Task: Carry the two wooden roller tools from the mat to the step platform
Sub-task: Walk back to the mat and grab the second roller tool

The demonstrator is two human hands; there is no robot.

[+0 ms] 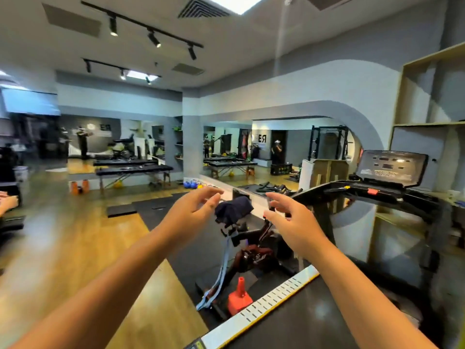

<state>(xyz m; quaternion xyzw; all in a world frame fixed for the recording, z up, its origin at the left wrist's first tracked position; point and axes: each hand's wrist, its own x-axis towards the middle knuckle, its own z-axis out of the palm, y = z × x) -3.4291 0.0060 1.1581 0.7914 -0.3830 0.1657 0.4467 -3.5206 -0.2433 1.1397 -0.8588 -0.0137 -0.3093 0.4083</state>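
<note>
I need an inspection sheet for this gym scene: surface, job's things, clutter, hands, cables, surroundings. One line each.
Surface: wooden floor with black mats; no step platform identifiable.
Job's things: wooden roller tools, nothing seen.
Clutter: orange cone at the base of the exercise bike; blue strap hanging from the bike; dark cloth on its handlebar.
Hands: left hand and right hand raised, open, empty, fingers spread.
Cables: nothing seen.
Surroundings: treadmill at right; massage tables, wall mirrors, wooden shelves.
</note>
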